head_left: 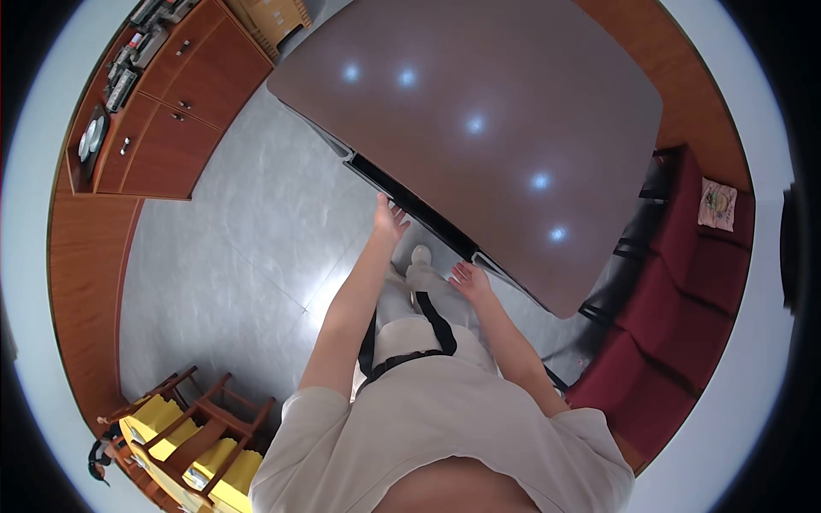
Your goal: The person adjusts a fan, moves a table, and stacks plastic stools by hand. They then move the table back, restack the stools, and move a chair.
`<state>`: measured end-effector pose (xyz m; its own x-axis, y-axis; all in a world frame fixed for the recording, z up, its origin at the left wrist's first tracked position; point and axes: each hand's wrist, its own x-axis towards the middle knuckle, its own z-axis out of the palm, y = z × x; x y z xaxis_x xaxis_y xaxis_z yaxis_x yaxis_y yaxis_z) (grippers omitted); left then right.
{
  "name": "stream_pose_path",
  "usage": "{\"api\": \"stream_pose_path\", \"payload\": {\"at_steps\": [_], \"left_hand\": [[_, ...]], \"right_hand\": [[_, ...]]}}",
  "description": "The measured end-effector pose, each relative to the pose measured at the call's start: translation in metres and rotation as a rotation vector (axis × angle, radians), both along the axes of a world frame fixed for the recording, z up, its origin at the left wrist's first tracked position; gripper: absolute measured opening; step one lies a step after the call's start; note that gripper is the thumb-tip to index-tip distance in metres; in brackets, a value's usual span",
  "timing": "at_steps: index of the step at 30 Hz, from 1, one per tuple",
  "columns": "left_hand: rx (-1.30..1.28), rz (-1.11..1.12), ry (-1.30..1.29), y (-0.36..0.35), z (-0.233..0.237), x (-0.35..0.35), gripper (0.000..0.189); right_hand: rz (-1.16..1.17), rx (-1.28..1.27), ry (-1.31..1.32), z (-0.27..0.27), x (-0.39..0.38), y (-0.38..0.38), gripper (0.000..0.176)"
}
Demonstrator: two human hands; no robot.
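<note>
In front of me is a large brown table [445, 171] with rounded corners and a smooth top. A long black strip [412, 208] runs along its near side, below the top. My left hand [391, 220] is open beside this strip, thumb up and fingers spread, with nothing in it. Farther right along the same side, my right hand [469, 280] is open too, palm turned up and fingers apart, close to the strip's right end. My light shoe [421, 255] shows on the floor between the hands.
A wooden cabinet [167, 111] with items on top stands at the upper left, near a cardboard box [275, 19]. Dark red seats [650, 333] line the right side, with a patterned packet [717, 205] on them. A wooden chair [201, 436] by yellow cloth is lower left.
</note>
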<state>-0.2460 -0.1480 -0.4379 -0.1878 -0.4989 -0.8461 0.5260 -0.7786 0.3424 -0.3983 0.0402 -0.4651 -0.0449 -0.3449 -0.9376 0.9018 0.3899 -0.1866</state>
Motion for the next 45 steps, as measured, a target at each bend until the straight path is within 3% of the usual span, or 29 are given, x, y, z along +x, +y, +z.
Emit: {"api": "stream_pose_path", "payload": {"at_steps": [7,16,23,27,32,38,45], "left_hand": [[-0.126,-0.100,0.186,-0.012,0.022,-0.007,0.061],[-0.060,-0.089,0.186,-0.024,-0.004,0.044,0.061],[0.021,0.118,0.168,-0.068,-0.020,0.186,0.056],[0.020,0.373,0.084,-0.110,-0.029,0.303,0.051],[-0.023,0.363,-0.036,-0.167,-0.017,0.384,0.050],[-0.016,0.272,0.026,-0.259,-0.012,0.349,0.045],[-0.089,-0.066,0.104,-0.373,0.011,0.267,0.051]], "right_hand": [[-0.126,-0.058,0.037,0.018,-0.008,-0.014,0.021],[0.111,-0.071,0.043,0.037,0.009,-0.050,0.028],[0.126,-0.169,0.038,0.028,0.093,-0.149,0.026],[0.205,-0.188,0.067,0.047,0.166,-0.225,0.027],[0.305,-0.385,0.101,0.073,0.236,-0.308,0.030],[0.190,-0.494,0.093,0.111,0.253,-0.384,0.027],[-0.005,-0.556,0.048,0.109,0.224,-0.484,0.028]]}}
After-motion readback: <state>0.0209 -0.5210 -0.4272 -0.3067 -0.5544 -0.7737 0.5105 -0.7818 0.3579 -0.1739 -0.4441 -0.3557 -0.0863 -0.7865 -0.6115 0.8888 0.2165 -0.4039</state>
